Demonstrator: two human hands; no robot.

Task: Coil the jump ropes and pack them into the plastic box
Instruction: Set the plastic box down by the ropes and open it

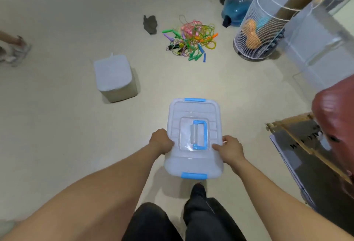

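Note:
I carry a translucent plastic box (193, 162) with a shut lid, blue latches and a blue handle, held above the floor in front of my legs. My left hand (161, 141) grips its left side and my right hand (230, 148) grips its right side, thumbs on the lid. A tangled heap of jump ropes (191, 38) in green, pink, yellow, purple and orange lies on the floor farther ahead, apart from the box.
A white cube stool (114, 77) stands to the left. A dark rag (150, 24) lies beside the ropes. A white wire basket (262, 30), a blue water jug (237, 4) and a clear bin (318, 37) crowd the right, with a red bag (337, 118) nearer.

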